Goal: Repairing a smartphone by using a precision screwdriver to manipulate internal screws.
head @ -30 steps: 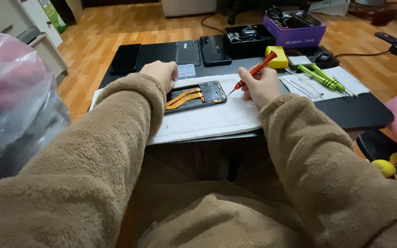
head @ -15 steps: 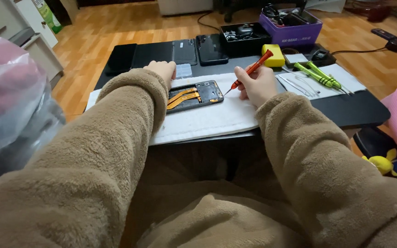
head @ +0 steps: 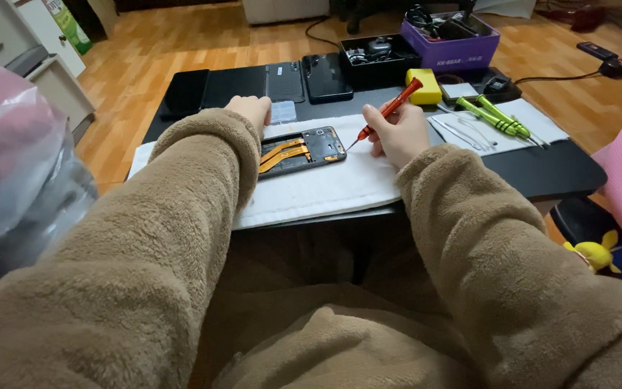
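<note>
An opened phone [head: 304, 148] with orange ribbon cables lies on a white cloth [head: 325, 189] on a low black table [head: 556, 169]. My left hand [head: 252, 109] rests on the phone's far left edge, mostly hidden by my tan fleece sleeve. My right hand [head: 397, 133] grips a red screwdriver [head: 390, 109], its tip just right of the phone's right end, hovering close to the cloth.
Two green screwdrivers [head: 494, 117] lie on a white sheet at right. A yellow block [head: 425, 86], a black parts tray [head: 379, 57], a purple box [head: 449, 34] and several dark phones [head: 325, 75] stand behind. A plastic bag [head: 8, 173] bulges at left.
The screwdriver tip has drawn slightly away from the phone's right end. My left hand stays on the phone. The camera view shifted a little.
</note>
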